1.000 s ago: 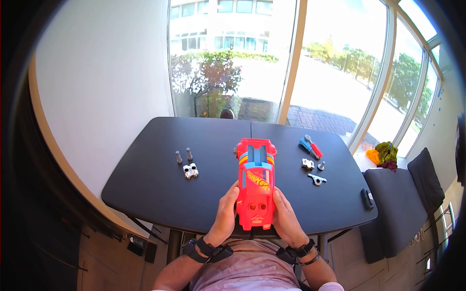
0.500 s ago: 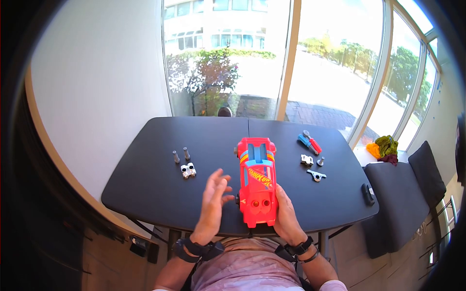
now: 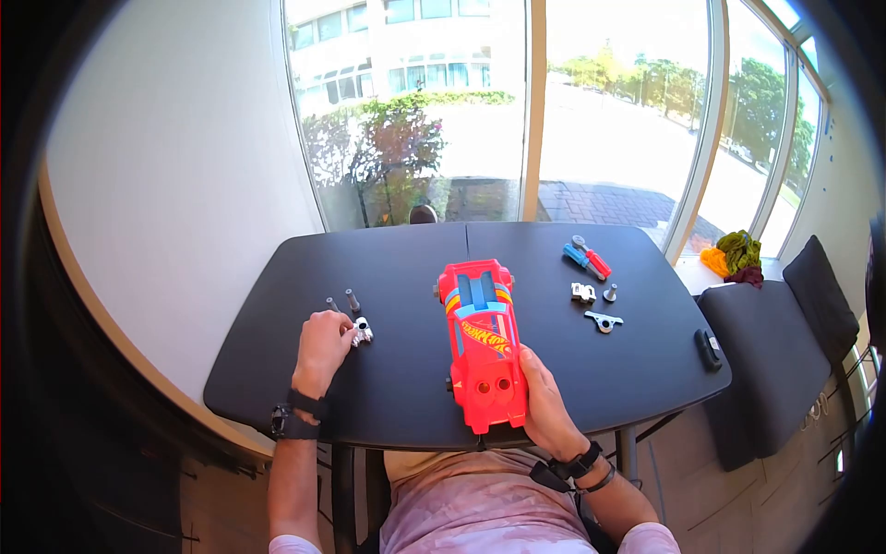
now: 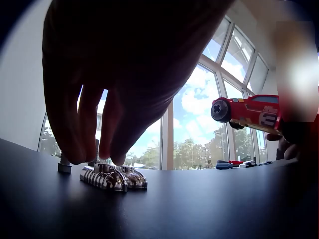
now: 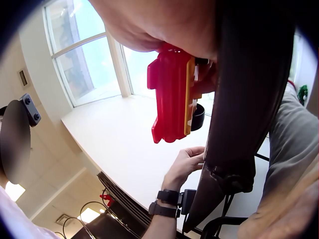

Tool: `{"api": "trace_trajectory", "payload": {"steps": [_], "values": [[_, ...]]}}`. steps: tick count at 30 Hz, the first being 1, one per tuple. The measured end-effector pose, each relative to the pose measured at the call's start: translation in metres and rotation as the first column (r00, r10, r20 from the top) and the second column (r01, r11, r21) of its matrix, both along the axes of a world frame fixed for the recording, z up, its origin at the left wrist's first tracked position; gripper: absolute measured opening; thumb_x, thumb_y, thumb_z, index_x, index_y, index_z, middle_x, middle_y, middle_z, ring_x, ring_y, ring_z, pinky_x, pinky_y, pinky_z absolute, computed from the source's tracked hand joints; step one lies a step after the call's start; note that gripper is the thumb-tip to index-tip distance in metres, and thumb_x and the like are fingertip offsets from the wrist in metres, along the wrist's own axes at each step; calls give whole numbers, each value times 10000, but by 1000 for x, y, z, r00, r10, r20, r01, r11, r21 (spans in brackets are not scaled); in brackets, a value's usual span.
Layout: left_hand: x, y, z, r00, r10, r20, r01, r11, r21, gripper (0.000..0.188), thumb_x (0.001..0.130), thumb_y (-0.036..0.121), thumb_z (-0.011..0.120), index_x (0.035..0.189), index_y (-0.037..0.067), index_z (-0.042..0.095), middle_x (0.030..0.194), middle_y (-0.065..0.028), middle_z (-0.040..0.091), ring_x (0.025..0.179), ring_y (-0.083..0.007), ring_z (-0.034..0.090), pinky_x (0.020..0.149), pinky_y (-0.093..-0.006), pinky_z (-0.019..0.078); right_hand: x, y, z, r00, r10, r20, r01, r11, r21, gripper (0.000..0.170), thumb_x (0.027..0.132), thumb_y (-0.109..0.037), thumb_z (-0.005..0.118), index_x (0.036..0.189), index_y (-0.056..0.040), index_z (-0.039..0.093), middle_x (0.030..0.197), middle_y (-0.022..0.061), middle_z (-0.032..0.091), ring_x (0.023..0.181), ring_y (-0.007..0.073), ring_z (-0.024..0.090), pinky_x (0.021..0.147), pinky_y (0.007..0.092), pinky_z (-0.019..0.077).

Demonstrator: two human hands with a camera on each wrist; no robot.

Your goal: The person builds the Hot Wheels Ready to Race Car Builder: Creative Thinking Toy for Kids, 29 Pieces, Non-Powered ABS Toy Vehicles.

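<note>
My right hand (image 3: 552,406) grips the rear right side of a red Hot Wheels toy car (image 3: 482,342), holding it above the middle of the black table (image 3: 406,397). The car's red body (image 5: 172,94) also shows beneath that hand in the right wrist view. At the left of the table, my left hand (image 3: 321,346) reaches down over a chrome toy engine piece (image 3: 364,332). Seen from the left wrist, its fingertips (image 4: 118,158) are right at the top of the engine piece; I cannot tell whether they pinch it. Two grey toy bolts (image 3: 352,299) stand just behind.
On the table's right side lie red-and-blue-handled toy tools (image 3: 586,260), a second chrome piece (image 3: 582,293), another grey bolt (image 3: 610,292) and a silver bracket-like part (image 3: 604,321). A black object (image 3: 708,349) sits near the right edge. A dark bench (image 3: 771,369) stands beyond.
My left hand has let go of the car and moved left to the chrome engine piece. My right hand alone now holds the car, which is slightly tilted.
</note>
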State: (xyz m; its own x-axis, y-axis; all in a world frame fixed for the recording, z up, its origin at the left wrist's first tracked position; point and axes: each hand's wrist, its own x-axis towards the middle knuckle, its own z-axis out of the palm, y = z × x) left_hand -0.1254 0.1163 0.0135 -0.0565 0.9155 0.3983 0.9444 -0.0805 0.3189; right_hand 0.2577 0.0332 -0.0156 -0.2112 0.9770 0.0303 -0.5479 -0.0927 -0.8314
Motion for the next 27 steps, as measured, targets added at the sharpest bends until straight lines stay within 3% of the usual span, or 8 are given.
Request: {"api": "trace_trajectory", "payload": {"steps": [8, 11, 15, 18, 21, 24, 27], "values": [[8, 0, 0, 997, 78, 21, -78, 997, -4, 166, 931, 147, 870, 1015, 4, 871, 941, -192, 843, 885, -374, 825, 884, -462, 659, 1, -2, 4, 1000, 20, -7, -20, 1000, 6, 566, 1258, -412, 474, 1631, 14, 497, 1495, 127, 675, 1341, 159, 684, 1130, 345, 591], [21, -16, 21, 991, 51, 123, -59, 996, 63, 168, 934, 126, 872, 1035, -8, 874, 953, -184, 857, 883, -323, 853, 865, -404, 676, 0, 1, 0, 1000, -3, 0, 3, 1000, -1, 564, 1258, -411, 476, 1627, 16, 498, 1486, 126, 676, 1338, 154, 685, 1126, 341, 593], [72, -66, 66, 874, -206, 440, 132, 972, 193, 213, 921, 72, 911, 1079, -63, 864, 906, -137, 862, 894, -204, 870, 814, -296, 675, -1, 0, -1, 1000, -14, 2, 14, 1000, 25, 554, 1258, -408, 476, 1620, 10, 502, 1471, 124, 680, 1325, 149, 691, 1115, 340, 602], [119, -111, 87, 754, -413, 510, 336, 911, 241, 209, 933, 129, 905, 1072, -23, 871, 975, -140, 855, 899, -235, 874, 821, -300, 671, -1, 0, -1, 1000, -6, 9, 6, 1000, 29, 539, 1261, -400, 470, 1619, 1, 503, 1461, 123, 685, 1308, 149, 701, 1104, 345, 610], [154, -140, 85, 775, -513, 369, 479, 858, 187, 207, 932, 165, 905, 1067, 14, 867, 975, -134, 824, 852, -239, 858, 763, -338, 647, -2, -1, 0, 1000, -3, -9, 3, 999, 32, 524, 1264, -389, 465, 1619, -6, 503, 1452, 122, 690, 1294, 151, 709, 1096, 349, 617], [176, -138, 62, 810, -540, 229, 510, 842, 177, 212, 956, 187, 881, 1077, 19, 832, 1006, -137, 792, 871, -296, 807, 771, -414, 647, -1, 0, -1, 1000, -1, -19, 1, 999, 35, 513, 1263, -379, 469, 1619, -10, 502, 1446, 121, 693, 1286, 154, 713, 1092, 351, 620], [185, -124, 48, 847, -518, 117, 492, 848, 195, 243, 940, 191, 914, 1100, 21, 845, 979, -108, 801, 822, -258, 810, 727, -374, 639, 0, 0, -3, 999, -12, -30, 13, 999, 42, 508, 1261, -370, 480, 1619, -10, 499, 1441, 119, 694, 1281, 154, 714, 1090, 349, 620]]}}
